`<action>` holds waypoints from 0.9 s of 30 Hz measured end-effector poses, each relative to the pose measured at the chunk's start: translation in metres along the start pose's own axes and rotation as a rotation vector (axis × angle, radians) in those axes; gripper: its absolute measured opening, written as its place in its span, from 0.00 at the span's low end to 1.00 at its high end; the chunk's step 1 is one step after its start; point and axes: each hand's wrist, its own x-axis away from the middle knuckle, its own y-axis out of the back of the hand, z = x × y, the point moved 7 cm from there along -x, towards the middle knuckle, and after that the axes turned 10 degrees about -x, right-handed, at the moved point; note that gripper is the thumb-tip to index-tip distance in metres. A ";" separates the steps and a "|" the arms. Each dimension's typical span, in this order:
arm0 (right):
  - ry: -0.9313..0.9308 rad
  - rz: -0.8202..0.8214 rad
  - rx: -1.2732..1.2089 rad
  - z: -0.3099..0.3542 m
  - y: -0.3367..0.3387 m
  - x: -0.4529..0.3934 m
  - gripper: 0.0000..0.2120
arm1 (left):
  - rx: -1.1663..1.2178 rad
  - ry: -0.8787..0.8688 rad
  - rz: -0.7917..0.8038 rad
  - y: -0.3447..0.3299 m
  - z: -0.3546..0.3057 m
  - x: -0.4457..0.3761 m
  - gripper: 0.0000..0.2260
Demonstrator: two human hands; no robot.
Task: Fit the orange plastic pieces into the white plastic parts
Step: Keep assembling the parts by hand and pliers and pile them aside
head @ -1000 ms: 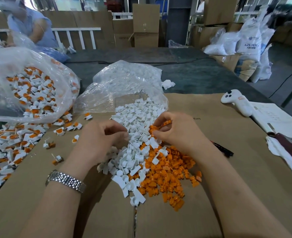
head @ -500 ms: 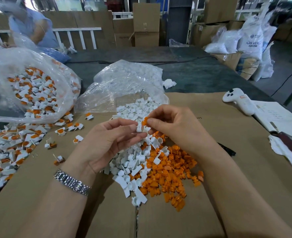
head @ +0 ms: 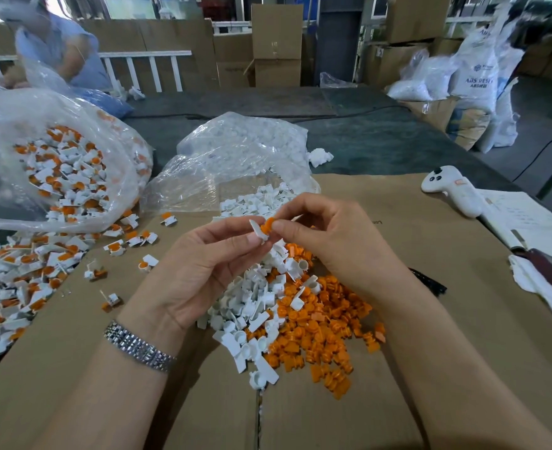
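since a moment before, we had lifted both hands off the heap: our left hand (head: 203,264) pinched a white part (head: 257,231), our right hand (head: 326,235) pressed an orange piece (head: 267,226) against it. the left bag (head: 57,157) held assembled parts; the middle bag (head: 235,157) held white ones.

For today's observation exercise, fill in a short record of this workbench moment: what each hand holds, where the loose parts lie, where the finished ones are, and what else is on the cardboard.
left hand: pinches a white plastic part
right hand: pinches an orange plastic piece against that part
loose parts: white pile and orange pile, side by side below the hands
finished parts: clear bag, far left, spilling onto the cardboard sheet
other items: white controller, open notebook
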 end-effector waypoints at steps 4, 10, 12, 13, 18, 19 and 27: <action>0.059 -0.021 0.188 0.006 -0.001 0.000 0.02 | -0.112 -0.079 -0.006 -0.001 -0.004 0.002 0.11; -0.022 -0.101 0.127 -0.001 0.000 0.000 0.04 | -0.651 -0.358 -0.190 0.000 -0.020 0.011 0.12; -0.054 -0.139 0.051 -0.006 0.000 -0.001 0.05 | -0.684 -0.406 -0.233 0.000 -0.021 0.013 0.12; -0.059 -0.140 0.030 -0.006 0.000 -0.001 0.05 | -0.673 -0.412 -0.244 0.001 -0.021 0.013 0.12; -0.036 0.005 -0.069 0.002 0.001 0.002 0.06 | -0.178 -0.268 -0.130 0.002 -0.015 0.006 0.11; -0.006 0.021 -0.056 0.005 0.002 0.002 0.08 | -0.140 -0.253 -0.113 0.001 -0.014 0.005 0.10; 0.191 0.018 -0.017 0.017 -0.003 0.003 0.09 | -0.107 -0.253 -0.081 -0.001 -0.015 0.005 0.09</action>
